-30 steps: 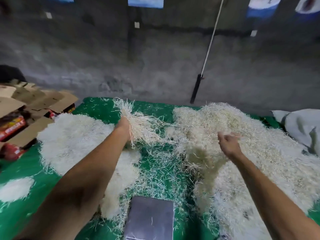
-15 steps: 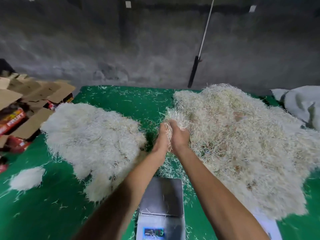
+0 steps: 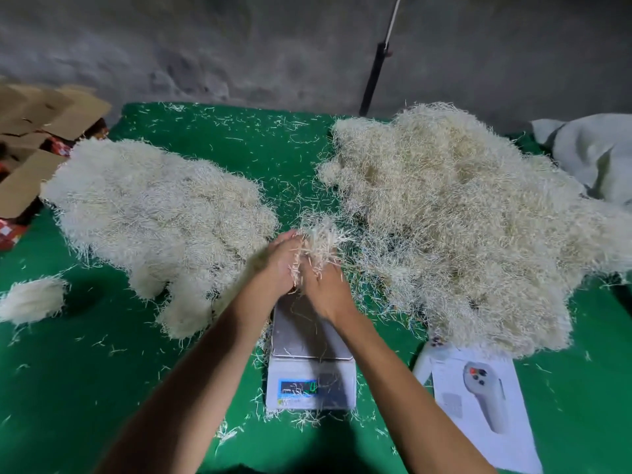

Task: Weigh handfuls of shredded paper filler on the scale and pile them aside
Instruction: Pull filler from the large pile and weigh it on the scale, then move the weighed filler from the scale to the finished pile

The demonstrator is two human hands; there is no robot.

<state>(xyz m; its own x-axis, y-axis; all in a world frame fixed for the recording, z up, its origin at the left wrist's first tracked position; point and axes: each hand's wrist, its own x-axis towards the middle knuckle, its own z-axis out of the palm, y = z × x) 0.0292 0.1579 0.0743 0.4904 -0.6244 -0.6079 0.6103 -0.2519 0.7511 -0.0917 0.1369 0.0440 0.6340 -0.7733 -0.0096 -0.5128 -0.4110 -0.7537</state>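
A green cloth (image 3: 85, 388) covers the work surface across the lower and middle frame. At the far left edge sit open cardboard boxes (image 3: 37, 131), their brown flaps spread, with red printed packaging (image 3: 8, 230) showing beneath them. At lower right lies a white printed sheet (image 3: 478, 405) picturing a grey handheld device, with a white object (image 3: 424, 362) partly tucked under its left edge. A crumpled pale sack (image 3: 595, 152) rests at the right edge. Behind, a rough grey wall (image 3: 205, 46) fills the top, with a black pole (image 3: 372, 80) leaning against it, a white cord (image 3: 393, 15) running above.
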